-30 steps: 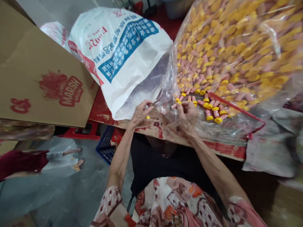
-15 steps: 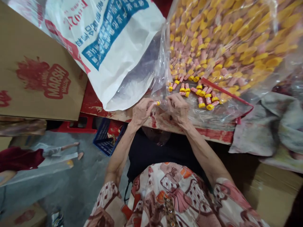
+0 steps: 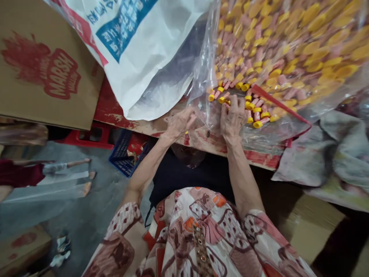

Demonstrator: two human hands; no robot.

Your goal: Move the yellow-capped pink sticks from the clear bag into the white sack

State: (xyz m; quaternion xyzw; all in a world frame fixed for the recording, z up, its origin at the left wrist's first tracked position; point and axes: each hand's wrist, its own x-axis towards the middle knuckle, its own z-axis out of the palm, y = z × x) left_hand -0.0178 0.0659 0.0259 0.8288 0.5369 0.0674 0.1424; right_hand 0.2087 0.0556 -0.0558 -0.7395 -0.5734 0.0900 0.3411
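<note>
My left hand [image 3: 180,123] is over the table's front edge, its thumb and forefinger somewhat apart and blurred. Just below the thumb shows a small yellow spot [image 3: 186,132], too small to make out fully. My right hand [image 3: 233,119] reaches palm down among small pink-and-white bottles with yellow caps [image 3: 257,114], fingers slightly spread and nothing visibly gripped; its fingertips touch or cover some bottles. Several more lie just left of its fingertips. Behind them, a big clear plastic bag [image 3: 212,73] holds a heap of the same bottles.
A white sack [image 3: 155,57] lies open at the left of the red table [image 3: 111,105]. Left of it is a cardboard box [image 3: 25,100]. A blue crate [image 3: 123,154] stands below on the floor. Grey cloth [image 3: 302,154] hangs at the right. A person's legs [image 3: 75,175] show at far left.
My right hand has moved right and forward onto the loose bottles. My left hand has loosened its pinch; the capped bottle no longer shows at its fingertips. The view has shifted.
</note>
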